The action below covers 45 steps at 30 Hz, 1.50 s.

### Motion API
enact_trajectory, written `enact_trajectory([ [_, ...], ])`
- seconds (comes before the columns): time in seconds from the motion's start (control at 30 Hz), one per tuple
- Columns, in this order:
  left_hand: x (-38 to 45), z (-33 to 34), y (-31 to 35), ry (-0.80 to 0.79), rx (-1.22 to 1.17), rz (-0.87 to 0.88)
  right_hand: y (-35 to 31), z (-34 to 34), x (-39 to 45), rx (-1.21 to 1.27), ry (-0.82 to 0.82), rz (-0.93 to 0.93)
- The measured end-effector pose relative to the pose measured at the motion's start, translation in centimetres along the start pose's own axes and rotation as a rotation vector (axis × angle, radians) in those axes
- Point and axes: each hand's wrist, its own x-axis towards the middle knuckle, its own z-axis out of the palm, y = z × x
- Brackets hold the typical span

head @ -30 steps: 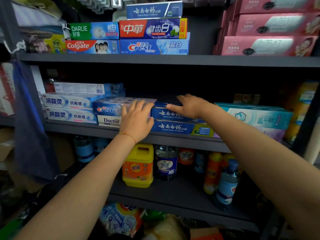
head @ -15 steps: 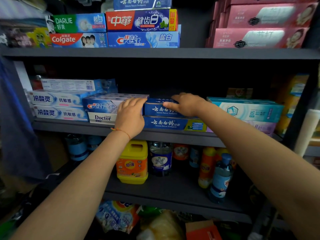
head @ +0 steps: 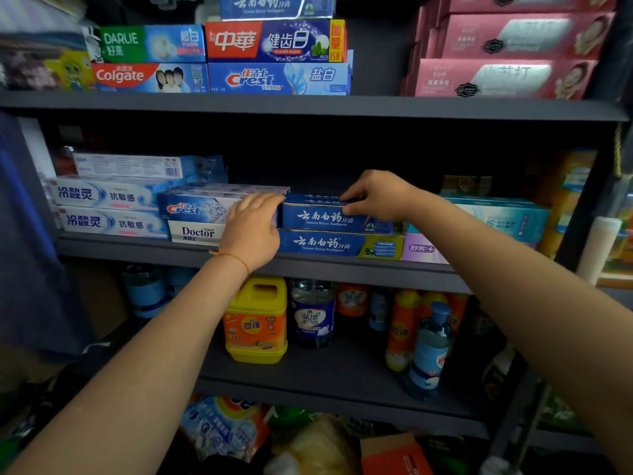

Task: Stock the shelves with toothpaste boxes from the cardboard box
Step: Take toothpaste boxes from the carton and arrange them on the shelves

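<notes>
Both hands on the dark blue toothpaste box [head: 329, 217], top of a two-high stack on the grey middle shelf [head: 164, 253].

Its right end is hidden behind the right hand [head: 378, 197], which pinches it, fingers over the top and thumb on the front. The left hand [head: 253, 228] lies flat-fingered against its left end, covering the seam with the blue-and-white Crest box [head: 195, 207].

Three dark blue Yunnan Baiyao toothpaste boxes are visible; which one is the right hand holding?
The upper dark blue box on the middle shelf, pinched by the right hand; it lies on its twin there.
</notes>
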Motion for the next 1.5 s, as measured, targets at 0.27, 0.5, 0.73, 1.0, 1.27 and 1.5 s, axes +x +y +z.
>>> enact_trajectory([
  [0.27, -0.2, 0.0, 0.4, -0.021, -0.014, -0.017, -0.1, 0.1, -0.1, -0.022, 0.019, -0.006],
  [0.5, -0.3, -0.2, 0.6, -0.024, -0.052, -0.016, -0.2, 1.3, 0.3, -0.039, 0.021, 0.015],
  [0.73, -1.1, -1.6, 0.5, 0.162, -0.636, -0.261, 0.2, -0.9, -0.1, 0.345, 0.22, -0.031],
  [1.0, -1.4, -3.7, 0.4, 0.109, -1.779, -0.493, -5.9, 0.0, 1.3, 0.682, 0.126, -0.174],
  [1.27, -0.9, -5.7, -2.7, 0.219, -1.88, -0.613, -4.8, 2.5, 2.6, 0.873, 0.08, 0.065],
  [1.5, -2.8, -4.4, -4.6, 0.14, -1.292, -0.806, -8.1, 3.8, 6.2, 1.018, 0.262, 0.165],
])
